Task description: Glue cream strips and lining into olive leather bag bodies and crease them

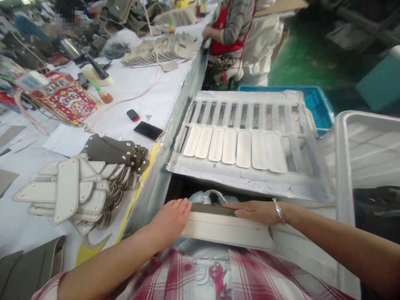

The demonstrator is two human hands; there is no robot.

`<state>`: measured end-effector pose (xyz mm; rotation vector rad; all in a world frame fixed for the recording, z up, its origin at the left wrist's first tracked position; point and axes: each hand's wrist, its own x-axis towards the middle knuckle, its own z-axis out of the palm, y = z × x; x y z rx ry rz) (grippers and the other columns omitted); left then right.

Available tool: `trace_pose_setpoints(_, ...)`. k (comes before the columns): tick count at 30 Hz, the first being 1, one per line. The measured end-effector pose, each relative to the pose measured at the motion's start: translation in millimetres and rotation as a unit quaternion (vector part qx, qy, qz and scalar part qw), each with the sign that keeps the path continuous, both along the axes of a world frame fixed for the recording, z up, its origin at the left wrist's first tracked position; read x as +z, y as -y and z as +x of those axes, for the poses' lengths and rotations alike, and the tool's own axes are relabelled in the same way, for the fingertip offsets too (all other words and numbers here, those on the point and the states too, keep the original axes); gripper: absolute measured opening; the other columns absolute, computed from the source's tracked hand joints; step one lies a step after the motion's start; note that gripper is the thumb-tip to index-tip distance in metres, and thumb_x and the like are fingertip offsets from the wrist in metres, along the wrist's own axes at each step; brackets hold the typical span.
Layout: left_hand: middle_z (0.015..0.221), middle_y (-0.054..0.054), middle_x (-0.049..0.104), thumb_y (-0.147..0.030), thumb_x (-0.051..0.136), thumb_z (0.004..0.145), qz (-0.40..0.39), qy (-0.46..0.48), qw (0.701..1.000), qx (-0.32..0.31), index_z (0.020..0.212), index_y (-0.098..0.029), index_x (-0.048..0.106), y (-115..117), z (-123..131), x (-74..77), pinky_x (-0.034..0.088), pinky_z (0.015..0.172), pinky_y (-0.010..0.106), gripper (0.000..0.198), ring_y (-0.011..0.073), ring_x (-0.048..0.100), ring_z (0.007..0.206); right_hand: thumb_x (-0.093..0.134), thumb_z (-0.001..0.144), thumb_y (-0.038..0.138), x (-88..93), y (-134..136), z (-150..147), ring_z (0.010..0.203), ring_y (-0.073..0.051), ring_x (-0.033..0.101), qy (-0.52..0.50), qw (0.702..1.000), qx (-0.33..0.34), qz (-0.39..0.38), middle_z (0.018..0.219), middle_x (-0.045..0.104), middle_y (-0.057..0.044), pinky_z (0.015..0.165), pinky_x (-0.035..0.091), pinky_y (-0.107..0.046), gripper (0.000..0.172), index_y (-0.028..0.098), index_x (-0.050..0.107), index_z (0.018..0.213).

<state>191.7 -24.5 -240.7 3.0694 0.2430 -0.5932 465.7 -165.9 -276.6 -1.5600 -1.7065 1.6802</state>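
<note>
Just beyond your hands, a pale slatted rack with a film-like covering (225,177) carries a row of cream, round-cornered strips (229,146). A blue plastic crate (319,104) shows behind it. The tall white plastic bin (345,168) stands close on your right, beside your right forearm. On the white-covered table (171,92) at your left, studded cream straps (67,191) lie heaped near your left forearm, dark olive straps (110,150) behind them, and 1 black phone (148,130) near the edge. Farther off is a co-worker in a red apron (223,32).

The long cream-and-olive panel (228,232) sits crosswise before your checked shirt (169,276). Your left hand (173,219) curls its fingers over the panel's left end, gripping it. Your right hand (258,212) lies flat along the olive edge, fingers extended leftward, not clasping.
</note>
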Motion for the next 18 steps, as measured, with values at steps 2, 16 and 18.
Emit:
trace_pose_setpoints(2, 0.127, 0.020, 0.052, -0.008, 0.039, 0.080, 0.009, 0.009, 1.000, 0.020, 0.126, -0.004, 0.046, 4, 5, -0.7, 0.042, 0.093, 0.042, 0.046, 0.0282, 0.051, 0.115, 0.039, 0.091, 0.038, 4.2, 9, 6, 0.127, -0.019, 0.039, 0.033, 0.999, -0.004, 0.013, 0.138, 0.043, -0.003, 0.109, 0.026, -0.039, 0.047, 0.024, 0.040, 0.136)
trace_pose_setpoints(16, 0.098, 0.004, 0.061, -0.025, 0.051, 0.087, -0.214, 0.216, 0.952, -0.029, 0.093, -0.018, 0.061, 106, 55, -12.5, 0.044, 0.083, 0.033, 0.013, 0.0175, 0.052, 0.090, 0.052, 0.087, 0.030, -2.5, 143, -80, 0.088, -0.019, 0.052, 0.334, 0.814, -0.312, 0.358, 0.092, 0.062, -0.005, 0.082, 0.038, -0.037, 0.016, 0.024, 0.067, 0.088)
trace_pose_setpoints(18, 0.097, 0.004, 0.060, -0.025, 0.047, 0.089, -0.200, 0.219, 0.954, -0.034, 0.087, -0.018, 0.062, 108, 55, -14.7, 0.044, 0.082, 0.032, 0.016, 0.0166, 0.051, 0.088, 0.050, 0.088, 0.029, -9.6, 144, -86, 0.088, -0.018, 0.052, 0.338, 0.804, -0.330, 0.360, 0.091, 0.063, -0.004, 0.083, 0.036, -0.036, 0.018, 0.024, 0.067, 0.086)
